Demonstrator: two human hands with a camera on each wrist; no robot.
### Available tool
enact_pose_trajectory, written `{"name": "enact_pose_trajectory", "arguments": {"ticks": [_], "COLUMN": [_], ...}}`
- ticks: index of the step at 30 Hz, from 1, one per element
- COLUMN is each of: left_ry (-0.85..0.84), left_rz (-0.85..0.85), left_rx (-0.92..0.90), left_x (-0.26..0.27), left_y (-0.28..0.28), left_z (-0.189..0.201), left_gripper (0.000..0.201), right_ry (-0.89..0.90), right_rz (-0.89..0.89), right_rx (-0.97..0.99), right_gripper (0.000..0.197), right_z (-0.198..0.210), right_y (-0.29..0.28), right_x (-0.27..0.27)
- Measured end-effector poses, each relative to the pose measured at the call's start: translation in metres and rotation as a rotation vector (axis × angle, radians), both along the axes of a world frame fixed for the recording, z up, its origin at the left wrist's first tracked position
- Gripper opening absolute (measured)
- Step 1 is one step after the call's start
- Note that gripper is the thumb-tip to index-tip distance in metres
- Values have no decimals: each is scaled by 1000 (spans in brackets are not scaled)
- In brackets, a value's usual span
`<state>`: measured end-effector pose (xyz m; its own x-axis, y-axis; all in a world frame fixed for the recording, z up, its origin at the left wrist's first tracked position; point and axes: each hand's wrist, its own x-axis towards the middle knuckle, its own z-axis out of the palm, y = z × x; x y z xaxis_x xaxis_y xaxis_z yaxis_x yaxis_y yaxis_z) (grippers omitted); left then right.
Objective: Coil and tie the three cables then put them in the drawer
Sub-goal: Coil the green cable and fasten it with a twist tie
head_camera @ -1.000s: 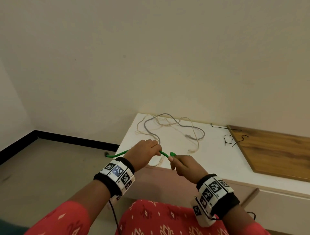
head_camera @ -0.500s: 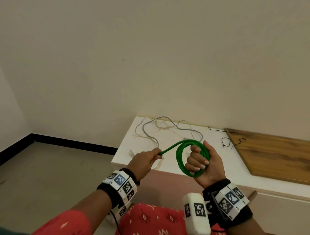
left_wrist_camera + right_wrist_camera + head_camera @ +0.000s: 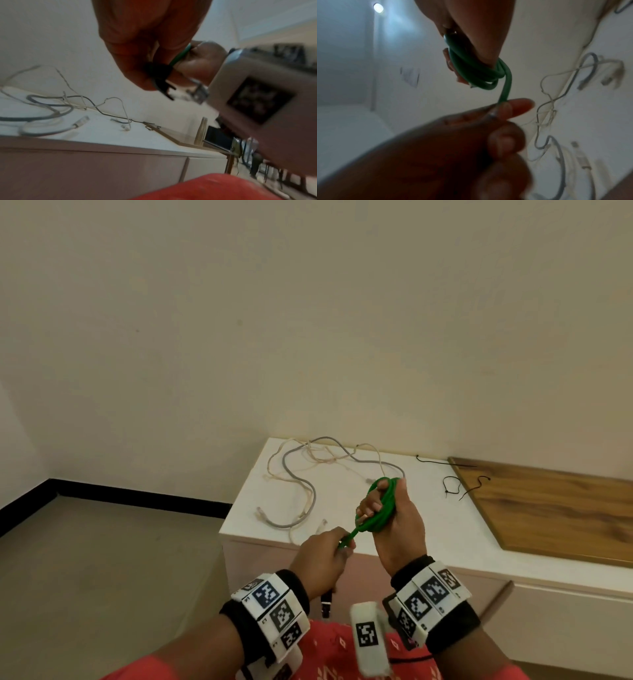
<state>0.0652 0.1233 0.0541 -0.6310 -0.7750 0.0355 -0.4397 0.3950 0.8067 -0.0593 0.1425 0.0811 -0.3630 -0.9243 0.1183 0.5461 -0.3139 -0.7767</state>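
While several loops of the green cable (image 3: 379,510) sit wound around the curled fingers of the right hand (image 3: 394,522), the left hand (image 3: 320,559) pinches its free tail just below. Behind them, a grey cable (image 3: 298,484) and a cream cable (image 3: 310,498) lie tangled, uncoiled, on the white cabinet top (image 3: 428,529).

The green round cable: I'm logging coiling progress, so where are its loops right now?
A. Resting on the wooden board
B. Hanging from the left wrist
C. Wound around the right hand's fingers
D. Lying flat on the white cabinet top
C: the green round cable loops around the right hand, while the left hand pinches its free end just below.
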Motion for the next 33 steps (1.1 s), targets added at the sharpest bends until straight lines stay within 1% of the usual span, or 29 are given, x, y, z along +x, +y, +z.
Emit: {"name": "enact_pose_trajectory", "arguments": {"ticks": [3, 5, 6, 7, 8, 9, 10, 12, 13, 15, 18, 21, 24, 25, 27, 30, 31, 32, 33], "left_ry": [163, 297, 362, 413, 441, 445, 436, 418, 420, 438, 447, 445, 419, 409, 391, 316, 300, 311, 346], "left_rz": [-29, 4, 30, 49, 51, 27, -10, -93, -123, -178, -156, -81, 35, 79, 166, 237, 225, 179, 110], "left_rx": [349, 544, 601, 624, 626, 619, 607, 596, 602, 568, 440, 274, 89, 19, -114, -315, -324, -274, -179], "left_x": [-2, -3, -4, -6, -7, -8, -9, -9, -9, -8, -6, -6, -7, -7, -7, -5, -4, -3, -2], "left_y": [8, 14, 16, 17, 18, 19, 19, 20, 20, 21, 24, 22, 20, 20, 18, 14, 12, 9, 6], "left_z": [7, 11, 13, 14, 15, 17, 19, 24, 25, 26, 24, 21, 14, 12, 8, 9, 8, 6, 6], "left_gripper": [9, 8, 12, 15, 13, 8, 8, 20, 23, 21, 13, 13, 12, 17, 27, 26, 34, 47, 58], "right_ry": [275, 384, 409, 426, 448, 477, 504, 502, 482, 444, 410, 501, 609, 619, 559, 454, 416, 381, 364], "right_rz": [-70, -90, -89, -86, -86, -94, -103, -105, -96, -76, -7, 80, 141, 142, 148, 207, 235, 263, 288], "right_rx": [31, 36, 38, 39, 45, 58, 72, 90, 94, 106, 130, 205, 255, 268, 303, 366, 389, 409, 422], "right_gripper": [30, 29, 29, 30, 30, 30, 31, 31, 32, 32, 39, 49, 58, 61, 66, 71, 73, 75, 78], "right_z": [-6, -9, -10, -10, -10, -10, -10, -11, -11, -11, -9, -12, -18, -18, -19, -20, -19, -19, -18], "right_y": [0, 1, 2, 2, 2, 3, 3, 4, 4, 6, 11, 16, 18, 18, 19, 23, 24, 25, 25], "right_x": [-1, -5, -7, -9, -10, -11, -11, -11, -12, -13, -13, -6, 2, 4, 7, 9, 9, 9, 10]}}
